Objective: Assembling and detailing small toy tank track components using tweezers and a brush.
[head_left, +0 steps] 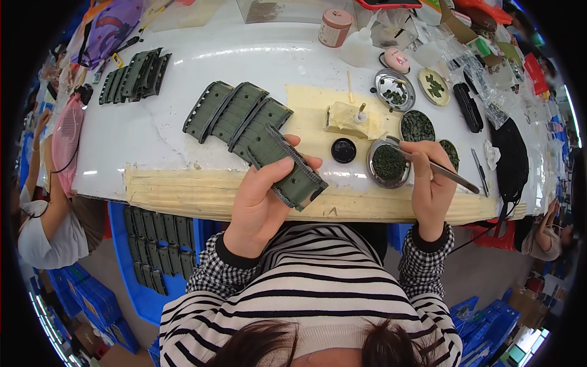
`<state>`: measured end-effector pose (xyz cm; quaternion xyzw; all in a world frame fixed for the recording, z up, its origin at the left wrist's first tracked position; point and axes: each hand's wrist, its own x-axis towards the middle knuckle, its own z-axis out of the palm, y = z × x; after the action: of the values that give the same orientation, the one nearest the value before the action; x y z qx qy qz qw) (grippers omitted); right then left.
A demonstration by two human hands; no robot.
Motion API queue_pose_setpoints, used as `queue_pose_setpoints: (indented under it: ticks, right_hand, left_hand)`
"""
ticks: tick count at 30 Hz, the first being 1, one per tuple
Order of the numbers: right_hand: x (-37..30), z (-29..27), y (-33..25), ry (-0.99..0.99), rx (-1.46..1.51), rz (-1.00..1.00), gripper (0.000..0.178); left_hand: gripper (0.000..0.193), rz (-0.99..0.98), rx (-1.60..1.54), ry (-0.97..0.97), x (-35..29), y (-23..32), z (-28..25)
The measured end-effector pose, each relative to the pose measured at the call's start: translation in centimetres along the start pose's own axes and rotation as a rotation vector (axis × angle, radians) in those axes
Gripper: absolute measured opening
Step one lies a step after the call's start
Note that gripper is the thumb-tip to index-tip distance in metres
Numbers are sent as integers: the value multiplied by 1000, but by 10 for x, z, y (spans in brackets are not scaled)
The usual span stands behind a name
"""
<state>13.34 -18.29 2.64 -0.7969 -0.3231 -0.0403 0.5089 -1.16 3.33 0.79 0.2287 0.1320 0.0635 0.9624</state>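
My left hand (257, 199) grips a curved dark green plastic part (303, 189) with ribbed edges, its thumb on top. Just beyond it, several similar green parts (235, 113) lie overlapping on the white table. My right hand (429, 186) is closed around metal tweezers (451, 174). Their tips reach over a round metal dish (371, 169) filled with tiny dark green pieces (389, 163); whether they pinch one is too small to tell. Between the hands stands a small black pot (343, 150), beside a tape-covered block (347, 120) with a short stick standing in it.
More green pieces fill a round tin (417, 126) and lie in a metal lid (394, 90). A pink tin (335, 27) and a white squeeze bottle (356, 49) stand farther back. Another stack of green parts (136, 76) sits far left. Below the table edge, a blue crate (125, 260) holds several parts.
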Motion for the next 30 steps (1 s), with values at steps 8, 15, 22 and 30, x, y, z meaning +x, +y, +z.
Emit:
queue_pose_setpoints:
  ticks: [8, 15, 22, 30]
  right_hand:
    - [4, 6, 15, -19, -201, -64, 15]
    - [5, 8, 18, -20, -171, -44, 16]
    - [4, 7, 15, 24, -106, -61, 13]
    - [7, 16, -49, -201, -79, -508, 24]
  left_hand:
    - [43, -35, 147, 60, 0, -6, 14]
    - [64, 92, 309, 12, -3, -11, 21]
    - [16, 29, 406, -55, -4, -9, 21]
    - [24, -71, 511, -236, 2, -10, 25]
